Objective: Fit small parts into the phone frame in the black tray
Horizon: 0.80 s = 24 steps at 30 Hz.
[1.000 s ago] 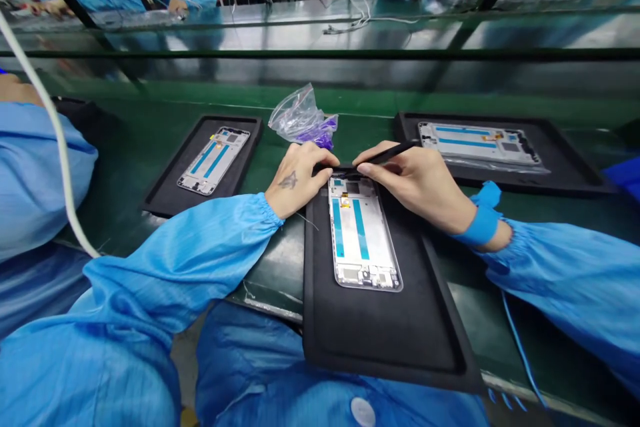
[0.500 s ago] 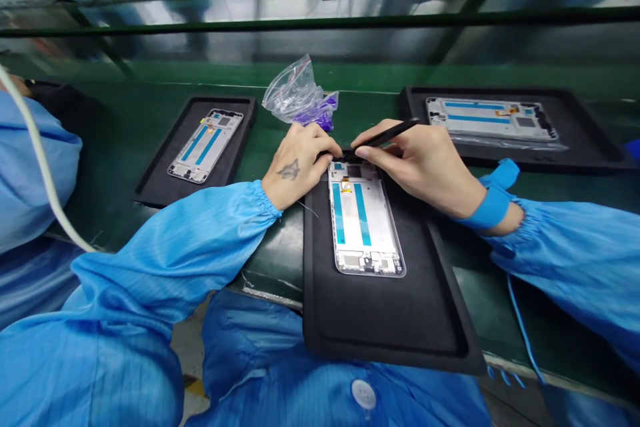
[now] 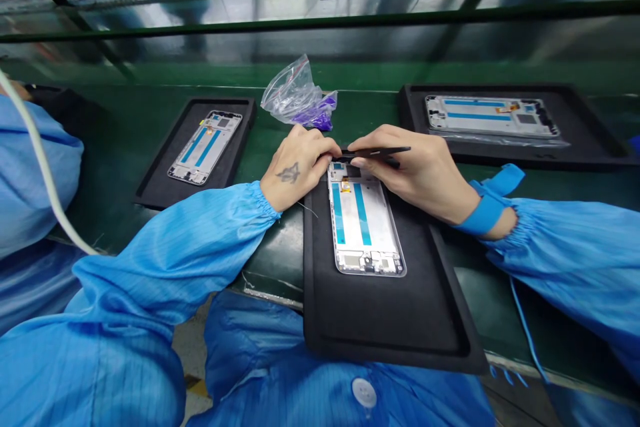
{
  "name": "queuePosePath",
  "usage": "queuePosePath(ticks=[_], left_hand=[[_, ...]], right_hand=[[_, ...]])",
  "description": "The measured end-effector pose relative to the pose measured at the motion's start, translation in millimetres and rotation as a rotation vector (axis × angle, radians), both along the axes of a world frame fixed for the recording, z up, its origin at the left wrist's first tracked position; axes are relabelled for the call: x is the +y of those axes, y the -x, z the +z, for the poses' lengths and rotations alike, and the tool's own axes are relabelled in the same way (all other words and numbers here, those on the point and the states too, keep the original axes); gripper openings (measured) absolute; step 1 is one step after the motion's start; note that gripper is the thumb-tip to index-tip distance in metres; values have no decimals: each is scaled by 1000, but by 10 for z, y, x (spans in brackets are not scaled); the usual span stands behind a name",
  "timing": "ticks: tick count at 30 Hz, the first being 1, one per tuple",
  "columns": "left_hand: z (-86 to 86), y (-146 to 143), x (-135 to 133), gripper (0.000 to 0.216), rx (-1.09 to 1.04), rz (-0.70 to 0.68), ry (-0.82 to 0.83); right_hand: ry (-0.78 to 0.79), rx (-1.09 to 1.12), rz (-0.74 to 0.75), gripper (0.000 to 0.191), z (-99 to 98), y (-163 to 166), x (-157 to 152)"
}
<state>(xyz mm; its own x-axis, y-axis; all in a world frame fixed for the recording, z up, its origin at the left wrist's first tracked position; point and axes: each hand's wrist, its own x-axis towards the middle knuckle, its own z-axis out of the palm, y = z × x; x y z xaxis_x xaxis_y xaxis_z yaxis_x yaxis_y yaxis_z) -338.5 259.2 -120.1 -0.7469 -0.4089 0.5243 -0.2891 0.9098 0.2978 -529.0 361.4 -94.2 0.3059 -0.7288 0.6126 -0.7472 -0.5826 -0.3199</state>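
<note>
A silver phone frame (image 3: 369, 220) with two blue strips and an orange flex cable lies on a black foam tray (image 3: 390, 320). My right hand (image 3: 413, 163) grips black tweezers (image 3: 383, 152), which now lie nearly level, their points toward the frame's top edge. At the frame's upper left corner is my left hand (image 3: 303, 163), thumb and forefinger pressed together. What those fingertips hold, if anything, is hidden. The hands almost meet over the top end of the frame, covering part of it. A blue wrist strap (image 3: 485, 210) circles my right wrist.
A clear zip bag (image 3: 293, 90) with purple pieces (image 3: 317, 112) lies beyond my hands. Other foam trays at left (image 3: 150, 190) and right (image 3: 590, 133) each carry a phone frame. A white cable (image 3: 47, 180) hangs at left, beside another person's blue sleeve (image 3: 30, 173).
The tweezers have swung from a steep slant to nearly level as my right hand turned and shifted slightly left. My left hand and the phone frame stay almost in place.
</note>
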Motion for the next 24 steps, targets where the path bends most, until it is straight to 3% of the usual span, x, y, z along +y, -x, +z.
queuePosePath(ticks=[7,14,24], left_hand=[[14,-6,14,14,6,8,-22],[5,0,13,15,-10,12,-20],[23,7,28,17,-46,27,-23]], right_hand=[[-67,-226,-90,18,-14,31,-18],[-127,-232,-101,34,4,19,-3],[-227,-399,-238,52,-93,50,-111]])
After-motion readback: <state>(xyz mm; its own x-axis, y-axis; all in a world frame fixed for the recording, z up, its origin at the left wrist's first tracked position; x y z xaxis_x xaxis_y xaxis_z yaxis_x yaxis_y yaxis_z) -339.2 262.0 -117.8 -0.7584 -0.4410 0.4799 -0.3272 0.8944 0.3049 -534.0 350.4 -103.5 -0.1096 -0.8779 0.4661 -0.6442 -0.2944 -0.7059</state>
